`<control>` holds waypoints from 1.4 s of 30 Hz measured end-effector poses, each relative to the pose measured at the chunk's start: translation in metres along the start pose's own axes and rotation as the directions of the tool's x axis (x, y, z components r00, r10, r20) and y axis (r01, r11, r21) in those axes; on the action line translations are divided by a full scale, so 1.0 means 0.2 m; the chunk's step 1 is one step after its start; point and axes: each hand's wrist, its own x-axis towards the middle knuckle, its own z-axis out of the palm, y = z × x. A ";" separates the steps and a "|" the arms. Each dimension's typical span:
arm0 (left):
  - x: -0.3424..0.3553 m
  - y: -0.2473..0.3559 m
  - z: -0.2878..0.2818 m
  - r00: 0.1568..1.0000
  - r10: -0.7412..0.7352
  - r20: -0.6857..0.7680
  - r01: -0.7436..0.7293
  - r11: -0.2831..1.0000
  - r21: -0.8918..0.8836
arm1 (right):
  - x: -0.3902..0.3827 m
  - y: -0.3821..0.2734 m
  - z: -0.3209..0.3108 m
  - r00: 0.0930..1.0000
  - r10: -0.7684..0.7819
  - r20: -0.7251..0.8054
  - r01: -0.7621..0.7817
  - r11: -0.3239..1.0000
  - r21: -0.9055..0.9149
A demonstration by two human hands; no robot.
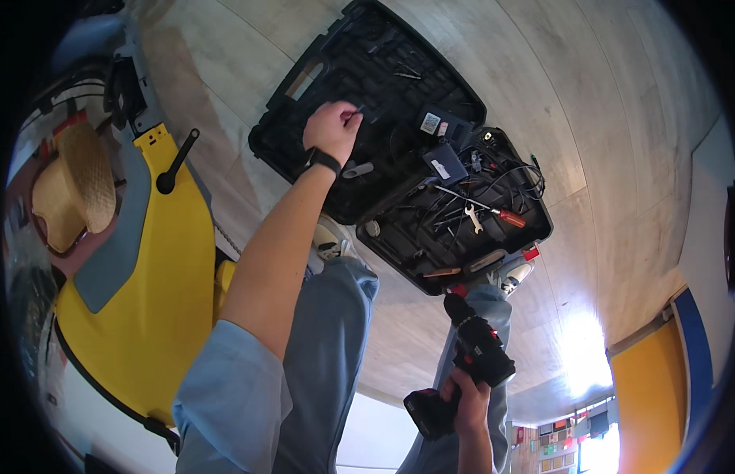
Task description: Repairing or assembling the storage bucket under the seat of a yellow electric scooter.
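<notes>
A black tool case [363, 201] lies open on the floor in front of my feet. Over its far half, my left hand [330, 130] is closed in a pinch, with a small dark item at the fingertips too small to name. My right hand [472, 407] grips a black cordless drill [482, 351] by its handle, above my right leg, the chuck toward the case. Within the near half lie a red-handled screwdriver [511, 218], a wrench [472, 220] and tangled black cables [533, 180]. Two dark boxes with white labels, one a labelled block [446, 163], sit near the hinge.
At my left stands a large yellow and grey panel [166, 292] with a black crank handle [178, 162]. Beyond it is a straw hat [79, 186]. Wood-look floor [612, 158] surrounds the case. A yellow and blue panel [652, 387] stands at the right.
</notes>
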 end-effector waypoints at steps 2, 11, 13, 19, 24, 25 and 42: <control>0.10 0.15 0.04 1.000 0.016 -0.020 -0.016 1.000 -0.018 | -0.02 -0.01 -0.01 1.000 -0.014 0.010 0.015 0.999 -0.037; 0.39 0.35 0.24 0.997 -0.054 -0.058 0.066 0.973 0.220 | -0.06 -0.07 -0.01 0.998 -0.037 0.056 0.040 0.998 -0.041; 0.40 0.37 0.25 0.998 -0.038 -0.050 0.051 0.958 0.281 | -0.07 -0.07 -0.04 0.998 0.001 0.068 -0.001 1.000 -0.001; 0.44 0.41 0.27 0.985 0.162 0.055 -0.166 0.838 0.520 | -0.08 -0.08 -0.09 0.999 0.003 0.047 -0.006 0.998 0.064; 0.41 0.38 0.19 0.974 0.198 -0.105 -0.167 0.953 0.253 | -0.07 -0.10 -0.09 0.997 -0.005 0.073 0.000 0.997 0.073; 0.39 0.35 0.15 0.988 0.110 -0.107 -0.105 0.993 0.052 | -0.08 -0.11 -0.07 0.996 -0.032 0.087 0.028 0.998 0.049; -0.96 1.45 -1.35 0.806 0.409 -0.428 -0.592 0.546 -0.593 | -0.17 -0.07 -0.29 0.991 -0.126 0.038 0.127 0.992 -0.016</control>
